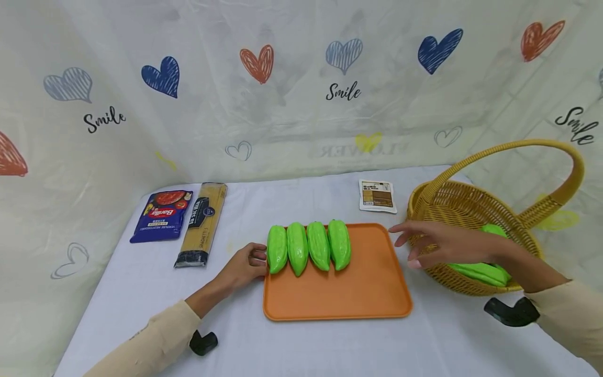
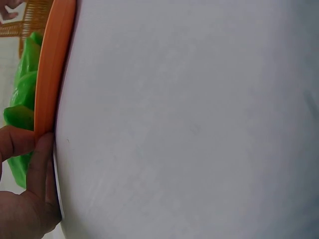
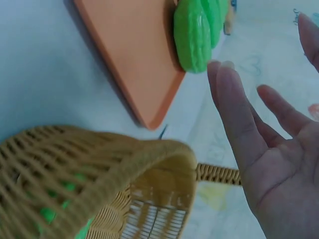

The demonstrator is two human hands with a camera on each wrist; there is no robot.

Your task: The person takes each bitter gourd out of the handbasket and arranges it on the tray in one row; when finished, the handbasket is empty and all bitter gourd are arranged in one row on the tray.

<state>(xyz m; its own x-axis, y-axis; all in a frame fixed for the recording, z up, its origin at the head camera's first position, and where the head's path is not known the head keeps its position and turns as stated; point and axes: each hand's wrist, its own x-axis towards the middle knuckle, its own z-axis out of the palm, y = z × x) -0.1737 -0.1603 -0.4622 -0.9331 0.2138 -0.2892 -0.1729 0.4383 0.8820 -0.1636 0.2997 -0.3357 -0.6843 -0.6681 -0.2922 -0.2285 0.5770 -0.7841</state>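
In the head view my left hand (image 1: 248,262) is at the left edge of an orange tray (image 1: 337,298). The left wrist view shows its thumb inside the tray rim and the fingers against the outside, pinching it. Several glossy green, ridged, gourd-like vegetables (image 1: 318,246) lie side by side in a row along the tray's far left part. My right hand (image 1: 447,243) hovers between the tray's right edge and a wicker basket (image 1: 424,207), fingers extended and holding nothing. More green vegetables (image 1: 485,273) lie in the basket, partly hidden by the right hand and forearm.
A blue Barilla packet (image 1: 162,215) and a pack of spaghetti (image 1: 202,225) lie at the back left. Behind the tray's right end is a small white and brown sachet (image 1: 378,196). The basket's tall handle (image 1: 518,144) arches up at the right, near a hanging patterned cloth (image 1: 301,120).
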